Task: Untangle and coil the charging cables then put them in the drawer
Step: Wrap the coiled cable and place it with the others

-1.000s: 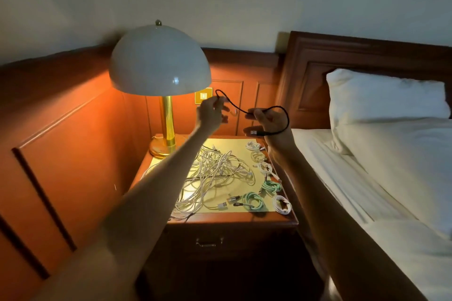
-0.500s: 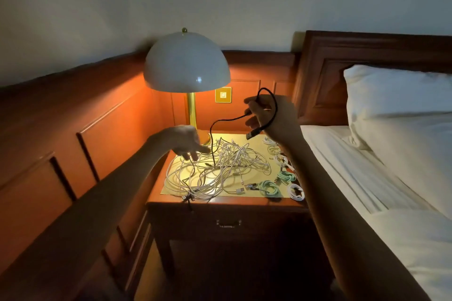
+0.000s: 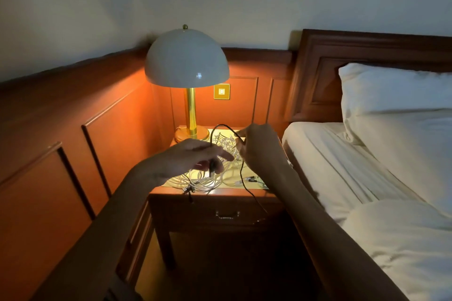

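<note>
Both hands dropped lower since a moment ago. Left hand (image 3: pixel 193 156) fingers pinch the plug end of the black cable (image 3: pixel 241 171), right hand (image 3: pixel 259 146) fingers pinch further along, looks like forming a coil loop above the white tangle (image 3: pixel 203 179) on the tabletop (image 3: pixel 227 193).

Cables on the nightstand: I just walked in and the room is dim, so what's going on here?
A person is working on one black cable above the nightstand. The left hand holds it near the plug, the right hand pinches it further along, and the rest hangs down past the front edge. A tangle of white cables lies under the lit lamp, not yet sorted. The drawer is shut.
</note>
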The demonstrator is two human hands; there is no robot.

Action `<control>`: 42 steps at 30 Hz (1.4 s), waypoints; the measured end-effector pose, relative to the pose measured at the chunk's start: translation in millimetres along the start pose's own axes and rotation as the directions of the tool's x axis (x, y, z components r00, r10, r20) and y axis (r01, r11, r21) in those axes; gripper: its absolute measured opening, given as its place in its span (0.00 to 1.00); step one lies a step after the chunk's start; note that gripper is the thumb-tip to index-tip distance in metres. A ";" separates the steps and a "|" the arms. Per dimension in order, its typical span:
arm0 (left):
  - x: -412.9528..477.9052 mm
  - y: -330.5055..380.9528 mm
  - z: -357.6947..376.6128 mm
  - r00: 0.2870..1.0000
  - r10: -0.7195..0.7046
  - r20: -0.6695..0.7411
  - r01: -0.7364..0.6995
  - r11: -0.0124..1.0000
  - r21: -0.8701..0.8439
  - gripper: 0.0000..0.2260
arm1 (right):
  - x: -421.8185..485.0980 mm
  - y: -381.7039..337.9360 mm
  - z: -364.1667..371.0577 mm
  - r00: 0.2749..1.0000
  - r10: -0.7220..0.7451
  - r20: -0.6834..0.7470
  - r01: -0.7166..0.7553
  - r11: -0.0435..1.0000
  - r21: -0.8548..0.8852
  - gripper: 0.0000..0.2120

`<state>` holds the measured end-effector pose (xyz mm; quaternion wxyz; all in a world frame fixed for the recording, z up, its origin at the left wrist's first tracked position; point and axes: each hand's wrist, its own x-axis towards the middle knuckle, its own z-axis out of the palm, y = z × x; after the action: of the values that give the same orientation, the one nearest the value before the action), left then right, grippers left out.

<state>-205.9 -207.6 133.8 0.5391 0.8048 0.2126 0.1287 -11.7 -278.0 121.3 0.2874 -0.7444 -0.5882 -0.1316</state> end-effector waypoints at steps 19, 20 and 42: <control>-9.2 -13.1 32.1 0.995 0.068 0.068 -0.048 0.964 -0.261 0.15 | -34.9 20.4 -27.7 0.982 -0.146 0.117 0.021 0.705 0.709 0.07; -9.4 -13.5 32.9 0.995 0.065 0.079 -0.040 0.957 -0.287 0.15 | -34.6 18.6 -26.2 0.989 -0.105 0.100 0.004 0.705 0.709 0.05; 15.2 -40.1 46.7 0.911 0.005 -0.413 -0.193 0.889 -0.416 0.14 | -90.2 0.8 14.8 0.953 -0.004 0.302 -0.110 0.927 0.359 0.10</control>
<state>-180.4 -225.0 78.5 0.6471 0.6252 0.2406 0.3640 -37.7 -341.7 61.0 0.3348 -0.7034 -0.6184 0.1035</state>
